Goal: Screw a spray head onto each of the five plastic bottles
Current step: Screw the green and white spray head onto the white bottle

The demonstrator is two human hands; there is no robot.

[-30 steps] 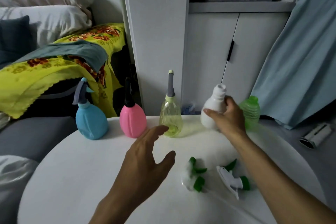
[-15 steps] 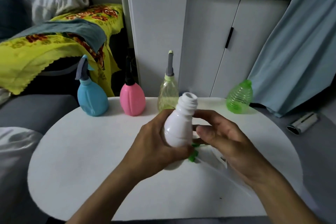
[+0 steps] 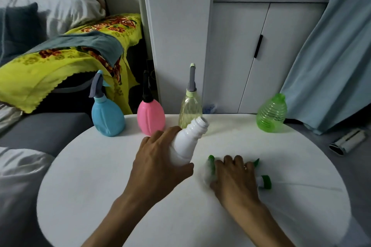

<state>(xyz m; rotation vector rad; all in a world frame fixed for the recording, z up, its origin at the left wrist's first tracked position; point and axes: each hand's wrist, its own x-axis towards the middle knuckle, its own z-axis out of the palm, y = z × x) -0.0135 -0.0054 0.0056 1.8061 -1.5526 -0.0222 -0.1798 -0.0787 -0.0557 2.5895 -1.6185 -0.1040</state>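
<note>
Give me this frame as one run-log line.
left hand: holds white bottle, neck open, tilted | right hand: on loose spray heads on table | headed: blue, pink, yellow | headless: white, green bottle

A lived-in home: pillows (image 3: pixel 60 9) and a yellow floral blanket (image 3: pixel 66 58) are lying beside white cupboards (image 3: pixel 241 56), a blue curtain (image 3: pixel 331 56) hanging nearby.
</note>
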